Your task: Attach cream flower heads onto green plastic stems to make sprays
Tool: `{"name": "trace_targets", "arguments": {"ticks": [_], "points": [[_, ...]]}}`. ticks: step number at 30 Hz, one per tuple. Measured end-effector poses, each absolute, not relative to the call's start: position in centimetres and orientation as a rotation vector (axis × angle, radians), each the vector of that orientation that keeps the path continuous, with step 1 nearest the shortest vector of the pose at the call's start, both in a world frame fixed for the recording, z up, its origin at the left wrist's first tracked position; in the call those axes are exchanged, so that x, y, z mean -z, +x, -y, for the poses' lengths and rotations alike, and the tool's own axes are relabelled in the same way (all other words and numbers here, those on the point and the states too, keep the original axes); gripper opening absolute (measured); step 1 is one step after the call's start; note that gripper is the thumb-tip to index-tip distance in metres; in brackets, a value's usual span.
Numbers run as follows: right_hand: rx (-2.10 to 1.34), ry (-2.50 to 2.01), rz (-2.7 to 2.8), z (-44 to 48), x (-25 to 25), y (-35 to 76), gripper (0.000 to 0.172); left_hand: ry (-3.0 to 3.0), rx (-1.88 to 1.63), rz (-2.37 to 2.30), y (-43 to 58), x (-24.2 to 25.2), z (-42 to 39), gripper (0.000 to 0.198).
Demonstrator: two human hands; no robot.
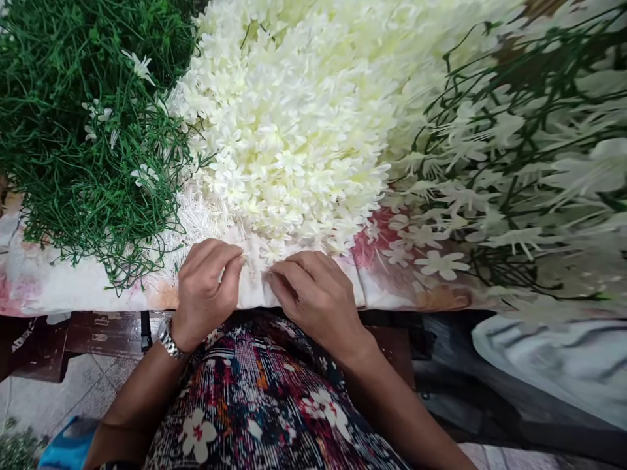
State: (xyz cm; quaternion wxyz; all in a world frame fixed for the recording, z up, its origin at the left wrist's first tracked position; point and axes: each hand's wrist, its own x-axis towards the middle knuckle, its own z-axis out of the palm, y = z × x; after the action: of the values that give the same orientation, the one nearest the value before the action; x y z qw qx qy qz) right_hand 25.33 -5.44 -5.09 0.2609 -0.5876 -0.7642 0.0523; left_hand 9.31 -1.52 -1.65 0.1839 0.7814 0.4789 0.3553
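My left hand (209, 282), with a metal watch (170, 339) on the wrist, is closed with thumb and forefinger pinched together at the table's front edge. Close by on the right, my right hand (316, 297) is also closed, fingertips together and pointing toward the left hand. Whatever sits in either pinch is too small to make out. Just beyond both hands spreads a big heap of white artificial flower heads (294, 143). Thin white strands (203, 212), perhaps stamens, lie in a bunch beyond my left hand.
Green plastic stems (88, 130) form a large pile at the left, with a few white blossoms among them. At the right are white flowers on green stems (509, 163), partly blurred. A flower-patterned cloth (59, 284) covers the table. Something blue (71, 444) is at the lower left.
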Motion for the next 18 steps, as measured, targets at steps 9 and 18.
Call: {"name": "trace_targets", "arguments": {"ticks": [9, 18], "points": [[-0.405, -1.304, 1.864, 6.2, 2.1, 24.6, 0.011, 0.983, -1.161, -0.960, 7.6, 2.9, 3.5, 0.005], [-0.384, -1.260, 1.997, 5.7, 0.9, 22.5, 0.006, 1.055, -1.192, -0.928, 7.7, 3.8, 4.2, 0.006]]}}
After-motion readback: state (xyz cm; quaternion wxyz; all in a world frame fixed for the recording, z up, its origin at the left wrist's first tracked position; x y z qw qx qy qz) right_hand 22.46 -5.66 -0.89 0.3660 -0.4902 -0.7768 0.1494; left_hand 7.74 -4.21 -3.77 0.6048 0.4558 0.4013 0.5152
